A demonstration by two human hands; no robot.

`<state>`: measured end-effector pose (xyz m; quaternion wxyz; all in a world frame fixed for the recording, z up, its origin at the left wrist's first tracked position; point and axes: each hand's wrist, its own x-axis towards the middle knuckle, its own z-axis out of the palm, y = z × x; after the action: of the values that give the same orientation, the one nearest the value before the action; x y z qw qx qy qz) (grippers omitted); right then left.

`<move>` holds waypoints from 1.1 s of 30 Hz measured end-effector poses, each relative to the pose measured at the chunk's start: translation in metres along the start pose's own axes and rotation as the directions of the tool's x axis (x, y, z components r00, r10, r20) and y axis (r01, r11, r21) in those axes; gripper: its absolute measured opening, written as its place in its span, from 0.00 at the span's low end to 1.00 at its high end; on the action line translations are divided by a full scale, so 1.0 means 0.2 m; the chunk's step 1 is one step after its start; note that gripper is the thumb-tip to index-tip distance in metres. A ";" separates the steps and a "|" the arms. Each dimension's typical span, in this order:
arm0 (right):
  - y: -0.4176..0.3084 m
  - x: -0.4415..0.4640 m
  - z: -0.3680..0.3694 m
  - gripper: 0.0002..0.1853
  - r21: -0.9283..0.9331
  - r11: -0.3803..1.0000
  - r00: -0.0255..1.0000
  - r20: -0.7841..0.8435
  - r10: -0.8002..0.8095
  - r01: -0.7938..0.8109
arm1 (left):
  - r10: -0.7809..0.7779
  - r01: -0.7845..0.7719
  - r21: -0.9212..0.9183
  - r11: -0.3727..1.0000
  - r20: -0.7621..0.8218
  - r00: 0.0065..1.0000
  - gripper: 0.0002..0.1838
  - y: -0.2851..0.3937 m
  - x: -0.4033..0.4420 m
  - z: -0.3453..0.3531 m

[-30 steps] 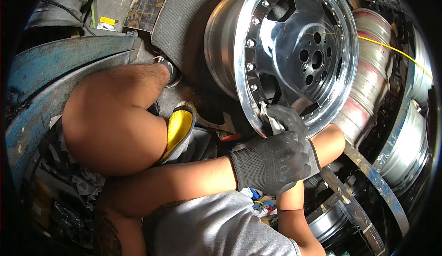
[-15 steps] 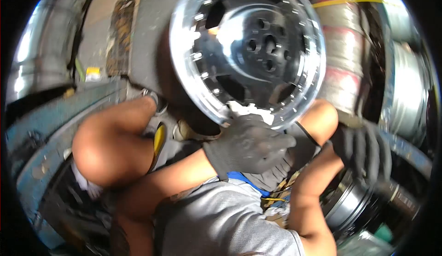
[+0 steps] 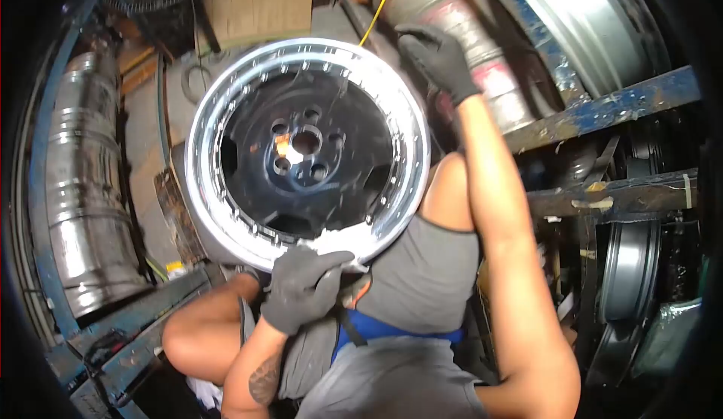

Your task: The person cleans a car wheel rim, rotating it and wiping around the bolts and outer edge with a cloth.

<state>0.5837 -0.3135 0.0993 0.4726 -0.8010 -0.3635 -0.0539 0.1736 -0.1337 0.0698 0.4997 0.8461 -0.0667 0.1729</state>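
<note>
A polished wheel rim [image 3: 422, 144] with a dark, glossy centre and bolt holes faces me, tilted up in front of my legs. At its lower edge my left hand [image 3: 305, 287], in a dark grey glove, is closed on a white cloth [image 3: 354, 240]. The cloth lies against the rim's lip, and the thumb points to the right. My right hand [image 3: 440, 61], gloved the same way, is stretched forward to the upper right of the wheel, apart from it. Its thumb and fingers are spread, with nothing visible in them, in front of a stack of wrapped rims [image 3: 452, 16].
Bare metal rims [image 3: 86, 185] are stacked along the left. A blue metal rack [image 3: 602, 106] runs along the right, with a large silver rim [image 3: 584, 24] above and another rim [image 3: 629, 272] below. A yellow strap [image 3: 380, 9] hangs behind the wheel, near a cardboard sheet [image 3: 260, 5].
My right hand has gone from the lower right side forward to beside the wrapped stack. The view has turned, so the wheel appears lower and farther left. My left hand stays by the cloth.
</note>
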 end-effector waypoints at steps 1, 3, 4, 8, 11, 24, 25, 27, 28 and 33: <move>0.12 0.01 -0.02 0.15 0.115 0.986 0.992 0.004 0.124 -0.123 | -0.017 0.017 -0.005 1.000 -0.005 1.000 0.12 0.01 -0.01 0.00; 0.20 0.01 -0.08 0.16 0.161 0.965 0.973 -0.067 0.220 -0.207 | -0.030 0.030 -0.002 1.000 0.012 0.999 0.12 0.03 -0.03 0.00; 0.20 -0.01 -0.10 0.16 0.087 0.982 0.971 -0.155 0.181 -0.169 | -0.022 0.022 0.010 1.000 0.022 1.000 0.12 0.04 -0.03 0.00; 0.42 -0.05 -0.15 0.31 0.920 0.245 0.897 0.190 0.400 -0.305 | 0.040 -0.042 0.021 0.999 0.070 0.997 0.13 0.03 -0.06 0.03; 0.44 -0.07 -0.21 0.34 0.970 0.087 0.916 0.181 0.357 -0.225 | -0.009 0.004 0.037 0.999 0.134 0.991 0.13 0.06 -0.04 0.03; 0.50 -0.23 -0.23 0.36 0.556 0.624 0.834 0.313 0.454 -0.549 | 0.000 -0.004 0.028 1.000 0.121 0.993 0.14 0.10 -0.03 0.05; 0.55 -0.24 -0.22 0.36 0.258 0.779 0.806 0.353 0.475 -0.572 | 0.019 -0.022 0.028 0.999 0.123 0.992 0.14 0.09 -0.04 0.05; 0.47 -0.22 -0.24 0.34 -0.159 0.840 0.727 0.435 0.531 -0.518 | 0.040 -0.043 0.023 0.999 0.114 0.993 0.14 0.08 -0.04 0.05; 0.43 -0.23 -0.25 0.33 -0.252 0.825 0.673 0.484 0.560 -0.505 | 0.042 -0.044 0.017 0.999 0.102 0.994 0.14 0.08 -0.03 0.04; 0.44 -0.26 -0.27 0.25 -0.346 0.877 0.743 0.476 0.471 -0.335 | 0.031 -0.033 0.028 0.999 0.087 0.996 0.15 0.08 -0.05 0.04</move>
<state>0.6149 -0.4090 0.0425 0.2498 -0.8925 -0.2906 0.2377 0.1620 -0.1483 0.0755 0.4808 0.8590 -0.0994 0.1449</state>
